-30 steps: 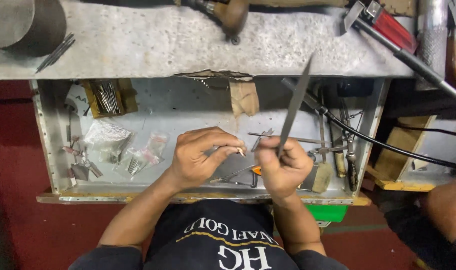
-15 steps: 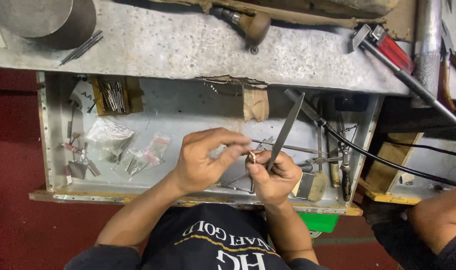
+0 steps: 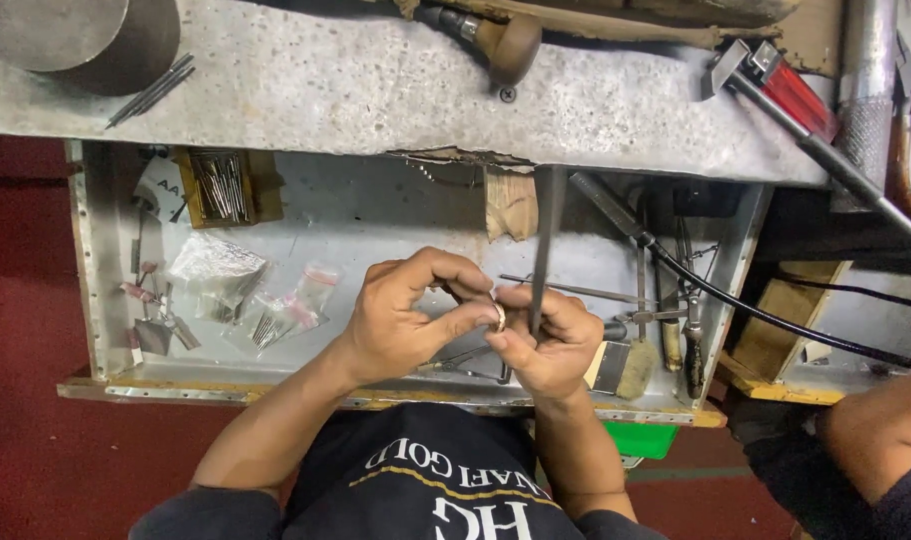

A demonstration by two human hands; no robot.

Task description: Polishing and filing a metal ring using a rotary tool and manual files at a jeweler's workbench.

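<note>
Small pale metal ring [image 3: 498,316] sits pinched between the thumb and fingertips of the left hand [image 3: 410,315], right at the middle of the view, over the open grey metal drawer [image 3: 375,215]. Touching it from three o'clock, the right hand [image 3: 550,345] is clenched around the handle end of a long flat grey metal file [image 3: 545,245], whose blade stands up toward twelve o'clock just beside the ring. Under the hands, at four o'clock, a flat brush with pale bristles [image 3: 625,368] lies on the drawer floor among thin steel hand tools [image 3: 665,315]. At nine o'clock lie clear plastic bags of small bits [image 3: 265,300], and at ten o'clock a small wooden box of steel burs [image 3: 220,185]. Beyond the drawer, the speckled grey stone worktop [image 3: 355,80] carries a rounded wooden tool handle [image 3: 505,45] at twelve o'clock, a red-handled hammer [image 3: 805,115] at two o'clock and a heavy round steel block [image 3: 75,40] at eleven o'clock.
</note>
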